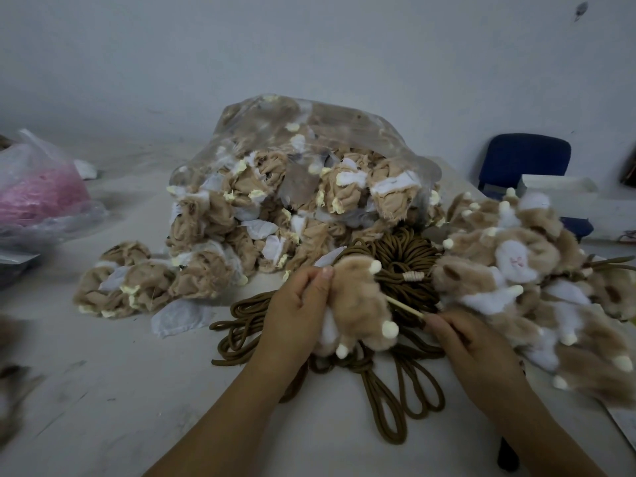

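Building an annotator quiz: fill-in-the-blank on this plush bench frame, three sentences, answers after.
The left hand grips a tan plush toy while the right hand holds a thin wooden ____.
The cords coiled under the toy are ____ in colour.
The chair at the back right is ____.
Missing: stick; brown; blue.

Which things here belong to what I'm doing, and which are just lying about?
In use: tan furry plush skin in the left hand; thin wooden stick in the right hand.
Lying about: bundle of brown cords; clear bag of tan fabric pieces; bag of pink material; blue chair.
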Motion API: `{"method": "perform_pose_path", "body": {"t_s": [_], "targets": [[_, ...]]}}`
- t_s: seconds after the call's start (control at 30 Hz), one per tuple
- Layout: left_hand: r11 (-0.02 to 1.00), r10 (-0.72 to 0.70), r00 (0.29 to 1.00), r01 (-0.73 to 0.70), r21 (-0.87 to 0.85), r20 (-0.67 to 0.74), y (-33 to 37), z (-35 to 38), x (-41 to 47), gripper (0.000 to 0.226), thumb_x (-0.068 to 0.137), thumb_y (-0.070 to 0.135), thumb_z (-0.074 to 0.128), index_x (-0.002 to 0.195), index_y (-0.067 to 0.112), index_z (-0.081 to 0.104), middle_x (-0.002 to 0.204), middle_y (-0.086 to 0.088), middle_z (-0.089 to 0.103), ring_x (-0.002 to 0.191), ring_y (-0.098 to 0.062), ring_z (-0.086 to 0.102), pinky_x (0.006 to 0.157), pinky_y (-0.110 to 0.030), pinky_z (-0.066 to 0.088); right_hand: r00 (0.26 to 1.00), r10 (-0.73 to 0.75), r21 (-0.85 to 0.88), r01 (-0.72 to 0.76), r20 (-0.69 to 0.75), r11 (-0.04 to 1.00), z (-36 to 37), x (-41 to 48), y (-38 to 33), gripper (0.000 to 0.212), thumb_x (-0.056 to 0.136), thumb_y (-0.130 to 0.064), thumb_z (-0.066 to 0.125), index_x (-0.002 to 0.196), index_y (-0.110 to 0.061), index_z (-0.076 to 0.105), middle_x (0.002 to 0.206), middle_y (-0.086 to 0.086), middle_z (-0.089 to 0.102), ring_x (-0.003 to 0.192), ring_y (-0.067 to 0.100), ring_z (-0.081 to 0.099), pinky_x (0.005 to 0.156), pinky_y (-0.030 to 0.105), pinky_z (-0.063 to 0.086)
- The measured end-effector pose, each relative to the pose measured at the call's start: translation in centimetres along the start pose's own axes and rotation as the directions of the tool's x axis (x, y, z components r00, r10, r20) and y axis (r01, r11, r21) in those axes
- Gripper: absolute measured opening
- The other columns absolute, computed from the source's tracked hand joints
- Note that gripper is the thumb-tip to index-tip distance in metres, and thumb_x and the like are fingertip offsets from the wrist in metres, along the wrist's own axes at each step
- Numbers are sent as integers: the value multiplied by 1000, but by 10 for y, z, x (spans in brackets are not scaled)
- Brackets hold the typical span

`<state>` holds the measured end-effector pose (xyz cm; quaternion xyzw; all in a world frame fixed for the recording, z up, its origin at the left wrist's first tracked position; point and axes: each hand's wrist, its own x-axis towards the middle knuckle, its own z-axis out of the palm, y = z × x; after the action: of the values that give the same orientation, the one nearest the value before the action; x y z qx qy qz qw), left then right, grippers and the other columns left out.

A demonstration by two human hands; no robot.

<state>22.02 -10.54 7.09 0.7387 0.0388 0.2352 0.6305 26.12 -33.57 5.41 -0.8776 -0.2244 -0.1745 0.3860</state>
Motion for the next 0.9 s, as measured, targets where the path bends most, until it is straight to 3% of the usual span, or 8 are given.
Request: {"method": "perform_pose_path", "body": {"t_s": [0.07,0.3,0.6,0.73,0.9], "targets": [[1000,18,1000,-18,21,17,2,1,-2,22,96,44,51,79,39,64,70,17,63,64,6,55,57,-11,43,1000,-16,-6,16,8,1000,0,0,1,19,81,-57,39,75,-47,54,71,-16,60,79,-1,57,62,22,41],[996,52,997,-56,69,53,3,6,-6,19,95,39,53,81,35,65,75,19,64,71,4,57,62,-10,42,997,-53,-57,56,54,997,1,-2,3,27,83,-55,40,74,-39,59,66,-17,56,80,-5,55,64,7,37],[992,98,990,-104,66,100,5,6,-7,15,95,42,51,89,39,65,85,21,66,81,4,60,68,-9,44,998,-4,44,1,64,999,7,-2,3,28,81,-54,43,70,-35,60,71,-9,64,77,0,58,63,13,41],[994,113,991,-113,0,75,5,2,-4,20,100,30,51,102,40,68,102,22,68,98,3,62,78,-7,45,997,41,54,-44,58,998,3,-2,5,36,79,-60,40,72,-33,64,82,-22,64,77,-2,59,62,22,45],[999,8,997,-4,-45,77,4,3,-2,18,96,35,55,89,44,69,88,21,70,85,5,63,71,-10,46,998,31,45,-33,47,998,1,0,5,30,79,-58,41,70,-38,62,79,-23,64,76,-3,59,60,16,42]]}}
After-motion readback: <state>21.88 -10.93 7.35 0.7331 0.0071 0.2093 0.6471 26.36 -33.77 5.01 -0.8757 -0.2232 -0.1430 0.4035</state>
